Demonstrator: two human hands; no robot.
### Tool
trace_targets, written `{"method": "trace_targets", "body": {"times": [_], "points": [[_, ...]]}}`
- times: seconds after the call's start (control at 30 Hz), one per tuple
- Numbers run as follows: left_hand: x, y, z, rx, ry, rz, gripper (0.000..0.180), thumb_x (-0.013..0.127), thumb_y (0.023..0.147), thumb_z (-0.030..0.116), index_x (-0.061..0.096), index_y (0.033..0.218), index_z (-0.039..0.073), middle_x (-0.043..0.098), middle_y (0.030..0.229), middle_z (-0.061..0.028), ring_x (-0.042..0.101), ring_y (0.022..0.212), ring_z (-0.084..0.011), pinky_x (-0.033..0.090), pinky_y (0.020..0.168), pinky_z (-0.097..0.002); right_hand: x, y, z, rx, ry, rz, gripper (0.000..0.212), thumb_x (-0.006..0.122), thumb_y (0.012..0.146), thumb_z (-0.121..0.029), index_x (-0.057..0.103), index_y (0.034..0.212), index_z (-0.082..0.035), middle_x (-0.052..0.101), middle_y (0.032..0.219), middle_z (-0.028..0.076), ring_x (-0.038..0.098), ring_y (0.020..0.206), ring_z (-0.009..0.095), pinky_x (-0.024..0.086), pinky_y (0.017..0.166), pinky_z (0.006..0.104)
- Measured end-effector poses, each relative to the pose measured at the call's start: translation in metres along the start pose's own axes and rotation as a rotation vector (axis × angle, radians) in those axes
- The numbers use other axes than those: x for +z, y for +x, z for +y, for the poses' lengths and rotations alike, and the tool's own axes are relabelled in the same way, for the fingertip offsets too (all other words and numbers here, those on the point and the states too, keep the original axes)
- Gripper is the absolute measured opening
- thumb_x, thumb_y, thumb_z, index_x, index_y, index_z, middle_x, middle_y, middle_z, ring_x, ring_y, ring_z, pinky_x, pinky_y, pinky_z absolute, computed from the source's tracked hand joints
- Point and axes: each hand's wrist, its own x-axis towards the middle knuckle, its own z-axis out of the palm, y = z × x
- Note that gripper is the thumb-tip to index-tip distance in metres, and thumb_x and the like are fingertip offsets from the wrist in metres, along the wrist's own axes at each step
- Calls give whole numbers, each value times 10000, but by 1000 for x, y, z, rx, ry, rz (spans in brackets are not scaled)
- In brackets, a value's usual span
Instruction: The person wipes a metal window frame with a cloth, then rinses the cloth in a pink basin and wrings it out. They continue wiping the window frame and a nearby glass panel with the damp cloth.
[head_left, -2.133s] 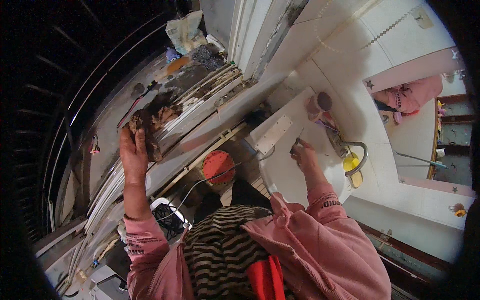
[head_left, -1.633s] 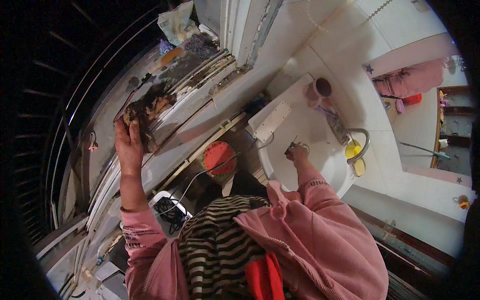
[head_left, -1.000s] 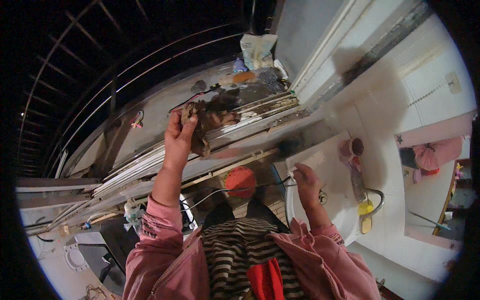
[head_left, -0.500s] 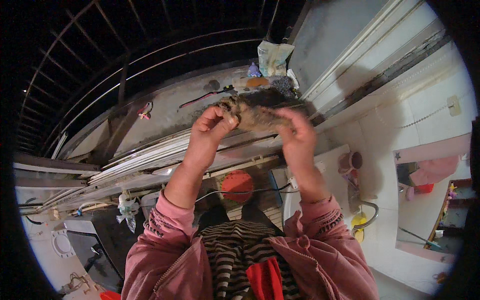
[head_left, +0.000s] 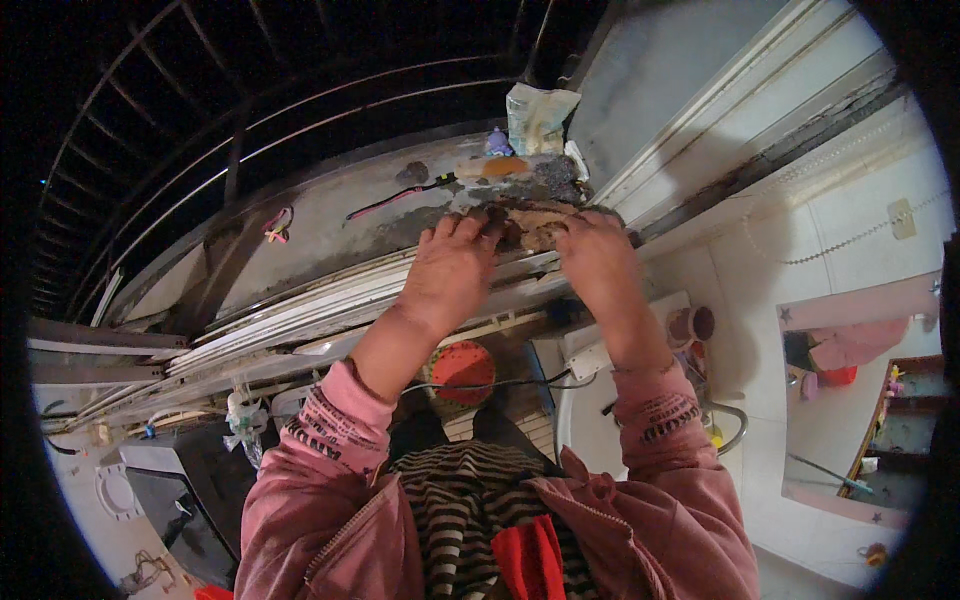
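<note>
A brown, dirty cloth point(head_left: 540, 226) lies crumpled on the wet, stained concrete ledge outside the window track. My left hand point(head_left: 455, 265) is bent over its left end, with the thumb side against the cloth and the fingertips partly hidden. At the other end, my right hand point(head_left: 600, 262) grips the cloth between thumb and fingers. Just beyond it on the ledge are an orange-brown patch point(head_left: 500, 167) and a dark, rough clump point(head_left: 556, 178).
A pink-and-black toothbrush-like stick point(head_left: 400, 196), a pink-and-yellow small item point(head_left: 279, 226), a purple figurine point(head_left: 498, 143) and a plastic bag point(head_left: 538, 118) are on the ledge. Metal bars point(head_left: 240, 150) edge it. Below me are a red round stool point(head_left: 462, 372) and a white basin point(head_left: 580, 420).
Both hands have come down with the cloth, from holding it stretched in the air to resting it on the ledge. The cloth is now bunched up.
</note>
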Motion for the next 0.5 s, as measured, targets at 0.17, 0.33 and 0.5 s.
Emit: {"method": "trace_targets", "body": {"times": [0.17,0.33,0.5], "points": [[22,0,-13,68,-245,11,467,629,873,96,652,1339,70,662,1226,-186,598,1165,-382,474,1057,-464,19,4,-23,121,-65,4,509,771,789,-566,817,911,-73,700,1073,153,588,1102,375,449,980,500],[16,-18,-35,-169,-568,-36,463,565,893,-74,656,1309,107,690,1206,-187,646,1138,-401,531,978,-416,17,7,-50,274,-93,-67,538,789,763,-593,823,945,-88,666,1177,148,527,1154,374,372,1033,508],[-15,-39,-86,-139,-195,345,432,617,891,-10,634,1317,60,671,1110,-205,642,1003,-420,544,878,-499,17,16,-60,361,-21,-49,543,799,744,-547,814,949,-44,659,1158,153,529,1194,357,373,1046,484]]}}
